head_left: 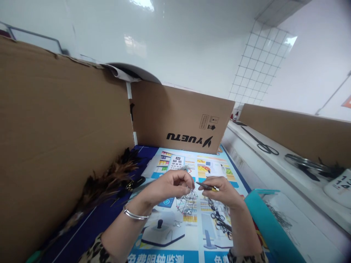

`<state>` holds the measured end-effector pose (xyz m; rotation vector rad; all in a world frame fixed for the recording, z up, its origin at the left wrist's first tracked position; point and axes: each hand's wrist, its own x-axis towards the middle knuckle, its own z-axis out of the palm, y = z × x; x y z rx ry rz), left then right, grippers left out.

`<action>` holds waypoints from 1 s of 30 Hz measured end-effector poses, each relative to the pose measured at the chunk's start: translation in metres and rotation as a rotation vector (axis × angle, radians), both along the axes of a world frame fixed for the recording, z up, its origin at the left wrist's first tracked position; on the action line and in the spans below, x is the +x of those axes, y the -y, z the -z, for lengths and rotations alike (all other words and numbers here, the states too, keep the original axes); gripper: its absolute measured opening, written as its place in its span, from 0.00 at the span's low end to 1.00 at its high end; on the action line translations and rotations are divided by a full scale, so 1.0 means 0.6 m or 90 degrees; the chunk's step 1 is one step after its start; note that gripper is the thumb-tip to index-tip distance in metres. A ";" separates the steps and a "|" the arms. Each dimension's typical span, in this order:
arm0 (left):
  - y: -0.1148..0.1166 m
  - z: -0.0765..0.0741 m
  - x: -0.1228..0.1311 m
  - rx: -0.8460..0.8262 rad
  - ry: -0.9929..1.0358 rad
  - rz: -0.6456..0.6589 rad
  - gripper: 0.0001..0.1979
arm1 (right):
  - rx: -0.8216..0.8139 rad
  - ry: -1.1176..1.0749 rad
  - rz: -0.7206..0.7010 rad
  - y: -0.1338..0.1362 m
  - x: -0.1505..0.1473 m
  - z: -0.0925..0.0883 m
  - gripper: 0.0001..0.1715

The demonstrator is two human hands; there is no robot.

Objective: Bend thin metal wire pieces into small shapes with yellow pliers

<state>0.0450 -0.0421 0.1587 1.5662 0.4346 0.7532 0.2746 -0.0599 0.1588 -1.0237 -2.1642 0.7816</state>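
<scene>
My left hand [178, 183] is closed in a pinch at the top of a tangle of thin wire [187, 204] with small beads or tips, which hangs below the fingers. Slim dark-tipped pliers [207, 186] with some yellow on the handle are gripped in my right hand [221, 190]. Their point faces left, close to the left fingertips; whether it touches the wire I cannot tell. Beneath the right hand, several black ring-shaped pieces [218, 216] lie on the printed sheet [189, 233]. The palm hides most of the pliers' handles.
Cardboard panels [186, 117] wall off the back and left. Brown feathers [109, 182] lie at the left. At right is a teal box [270, 226] with thin wires [279, 215] in it. Scissors [267, 148] and a white cup [340, 188] are on the white ledge.
</scene>
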 end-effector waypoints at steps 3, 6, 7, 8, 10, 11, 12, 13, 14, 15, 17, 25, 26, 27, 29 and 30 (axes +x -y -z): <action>0.002 -0.005 -0.001 0.032 -0.021 -0.023 0.05 | 0.009 0.026 0.018 0.000 0.004 -0.001 0.10; 0.007 -0.015 -0.003 0.108 -0.068 -0.047 0.03 | 0.023 0.048 0.043 -0.002 0.007 0.003 0.10; 0.009 -0.017 -0.004 0.136 -0.087 -0.059 0.03 | 0.031 0.057 0.050 -0.003 0.008 0.004 0.10; 0.011 -0.020 -0.004 0.162 -0.107 -0.073 0.03 | 0.041 0.067 0.057 -0.004 0.009 0.006 0.10; 0.014 -0.022 -0.005 0.206 -0.142 -0.100 0.03 | 0.060 0.083 0.067 -0.005 0.008 0.008 0.10; 0.015 -0.022 -0.005 0.224 -0.156 -0.113 0.03 | 0.066 0.088 0.070 -0.006 0.007 0.009 0.10; 0.015 -0.021 -0.005 0.240 -0.167 -0.124 0.03 | 0.070 0.089 0.071 -0.006 0.006 0.009 0.10; 0.015 -0.020 -0.004 0.253 -0.175 -0.134 0.03 | 0.072 0.089 0.071 -0.006 0.005 0.010 0.09; 0.016 -0.019 -0.004 0.264 -0.182 -0.140 0.03 | 0.073 0.089 0.069 -0.006 0.004 0.010 0.09; 0.016 -0.018 -0.004 0.272 -0.188 -0.144 0.03 | 0.073 0.089 0.067 -0.006 0.003 0.010 0.09; 0.016 -0.017 -0.004 0.283 -0.197 -0.148 0.03 | 0.079 0.085 0.067 -0.005 0.001 0.011 0.09; 0.016 -0.015 0.001 0.309 -0.206 -0.164 0.04 | 0.112 0.091 0.073 0.000 -0.011 0.007 0.08; 0.016 -0.015 0.001 0.312 -0.207 -0.166 0.04 | 0.116 0.089 0.075 0.000 -0.012 0.007 0.08; 0.016 -0.015 0.001 0.314 -0.208 -0.167 0.04 | 0.121 0.087 0.078 0.000 -0.013 0.008 0.08; 0.015 -0.016 0.000 0.319 -0.209 -0.170 0.04 | 0.134 0.082 0.082 0.000 -0.014 0.008 0.08; 0.015 -0.017 0.000 0.321 -0.208 -0.172 0.04 | 0.141 0.081 0.084 0.000 -0.014 0.009 0.08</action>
